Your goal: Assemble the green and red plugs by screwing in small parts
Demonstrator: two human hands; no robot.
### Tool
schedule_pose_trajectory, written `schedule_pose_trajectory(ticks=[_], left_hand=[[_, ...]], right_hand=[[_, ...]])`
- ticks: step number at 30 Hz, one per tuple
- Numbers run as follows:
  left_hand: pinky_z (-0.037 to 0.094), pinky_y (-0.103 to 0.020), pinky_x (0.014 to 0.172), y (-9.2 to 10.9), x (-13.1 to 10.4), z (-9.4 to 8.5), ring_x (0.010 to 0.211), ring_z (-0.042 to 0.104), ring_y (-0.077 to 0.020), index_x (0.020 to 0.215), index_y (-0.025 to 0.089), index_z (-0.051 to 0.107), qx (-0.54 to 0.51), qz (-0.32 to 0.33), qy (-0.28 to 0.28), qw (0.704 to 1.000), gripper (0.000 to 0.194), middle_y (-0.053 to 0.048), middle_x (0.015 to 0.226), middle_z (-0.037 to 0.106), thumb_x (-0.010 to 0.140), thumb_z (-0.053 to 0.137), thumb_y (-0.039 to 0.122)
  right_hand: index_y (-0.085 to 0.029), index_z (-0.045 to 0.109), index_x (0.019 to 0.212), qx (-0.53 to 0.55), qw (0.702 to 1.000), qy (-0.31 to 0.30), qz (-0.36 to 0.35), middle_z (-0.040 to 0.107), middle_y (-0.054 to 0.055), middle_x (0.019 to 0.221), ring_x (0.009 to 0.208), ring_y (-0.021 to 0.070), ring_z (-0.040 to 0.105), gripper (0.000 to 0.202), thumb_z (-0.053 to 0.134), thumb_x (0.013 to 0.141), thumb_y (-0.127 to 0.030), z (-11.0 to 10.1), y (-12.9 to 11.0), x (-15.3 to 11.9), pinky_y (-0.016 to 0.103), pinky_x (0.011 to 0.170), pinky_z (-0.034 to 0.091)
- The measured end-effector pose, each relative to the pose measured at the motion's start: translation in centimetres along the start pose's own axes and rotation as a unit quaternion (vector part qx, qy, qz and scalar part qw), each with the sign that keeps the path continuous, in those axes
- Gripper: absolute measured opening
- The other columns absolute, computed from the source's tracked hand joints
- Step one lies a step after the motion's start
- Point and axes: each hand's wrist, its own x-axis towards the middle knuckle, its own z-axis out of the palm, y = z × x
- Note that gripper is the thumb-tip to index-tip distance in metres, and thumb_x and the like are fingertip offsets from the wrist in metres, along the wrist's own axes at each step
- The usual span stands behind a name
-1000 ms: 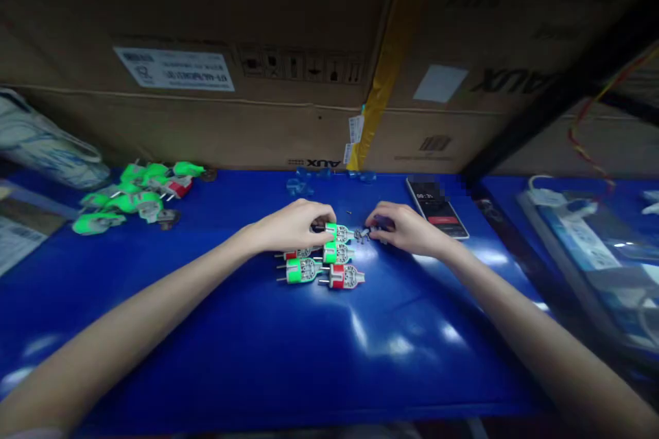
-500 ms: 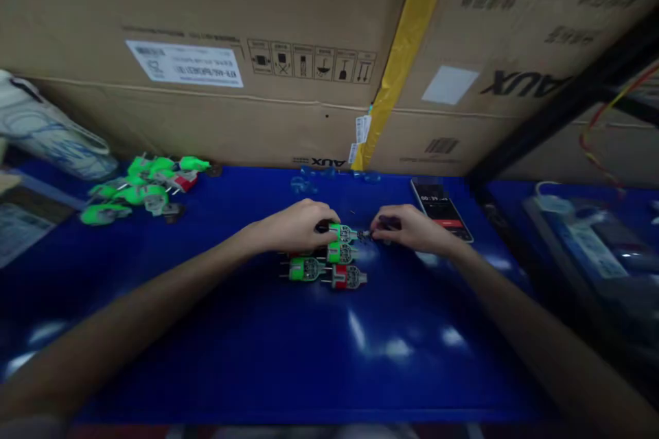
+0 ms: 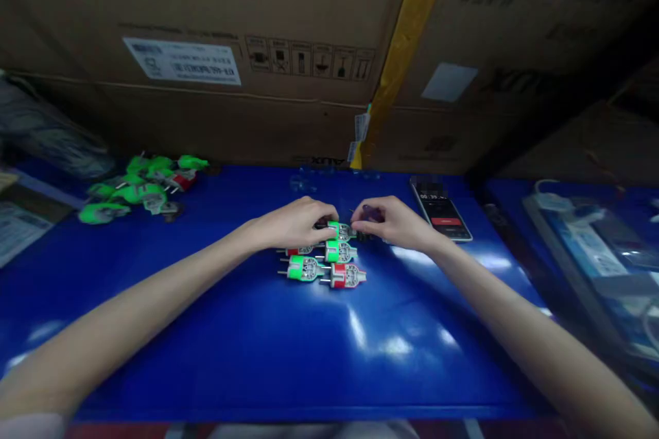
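Note:
My left hand is closed, its thumb and fingers pinching the back end of a green plug with an open, grey-white inside. From the other side my right hand reaches its fingertips to the narrow end of that plug. Its fingers are closed, and something dark purple shows among them, too unclear to name. Just below lies a second green plug. Nearer to me are another green plug and a red plug, pins pointing left. A further red plug is partly hidden by my left hand.
A pile of green and red plugs sits on the blue table at the left. Behind stands a large cardboard box. A phone with a running timer lies right of my right hand. Small clear bluish pieces rest near the box.
My right hand has moved left, up against the green plug's narrow end. My left hand keeps its hold in nearly the same spot. The picture has become darker at the back.

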Motion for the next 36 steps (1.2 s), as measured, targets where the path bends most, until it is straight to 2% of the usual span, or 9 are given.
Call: schedule_pose_trajectory(ticks=[4, 16, 27, 36], left_hand=[[0.040, -0.023, 0.067, 0.0, -0.1, -0.1, 0.081, 0.067, -0.0170, 0.102, 0.014, 0.070, -0.009, -0.009, -0.006, 1.000, 0.020, -0.005, 0.092, 0.073, 0.092, 0.058, 0.026], [0.041, -0.023, 0.068, 0.0, 0.0, -0.1, 0.081, 0.067, -0.0167, 0.103, 0.015, 0.071, -0.024, -0.002, -0.004, 1.000, 0.021, -0.005, 0.093, 0.073, 0.092, 0.057, 0.027], [0.039, -0.022, 0.065, -0.2, 0.0, 0.0, 0.077, 0.066, -0.0157, 0.101, 0.014, 0.071, -0.041, -0.005, -0.002, 0.999, 0.020, -0.005, 0.090, 0.073, 0.091, 0.058, 0.027], [0.039, -0.022, 0.066, -0.1, 0.0, -0.2, 0.080, 0.066, -0.0162, 0.101, 0.014, 0.070, -0.039, -0.011, -0.006, 0.999, 0.019, -0.005, 0.092, 0.073, 0.091, 0.060, 0.026]], right_hand=[[-0.014, 0.070, 0.079, 0.005, 1.000, -0.014, 0.001, 0.062, -0.001, 0.067, 0.060, 0.0094, 0.048, 0.013, 0.065, 0.082, -0.026, 0.5, 0.1, 0.3, 0.023, 0.059, 0.036], [-0.014, 0.070, 0.082, 0.045, 0.999, -0.015, 0.024, 0.063, 0.001, 0.070, 0.063, 0.0108, 0.050, 0.020, 0.064, 0.082, -0.033, 1.2, 1.0, 0.5, 0.023, 0.058, 0.038], [-0.014, 0.070, 0.083, -0.019, 1.000, 0.004, 0.002, 0.068, 0.003, 0.077, 0.068, 0.0126, 0.055, 0.019, 0.064, 0.084, -0.032, 1.6, 1.2, 0.5, 0.025, 0.064, 0.040], [-0.015, 0.071, 0.084, -0.061, 0.998, 0.034, -0.007, 0.071, 0.004, 0.080, 0.069, 0.0133, 0.059, 0.020, 0.061, 0.087, -0.032, 1.3, 0.2, 0.0, 0.025, 0.065, 0.040]])
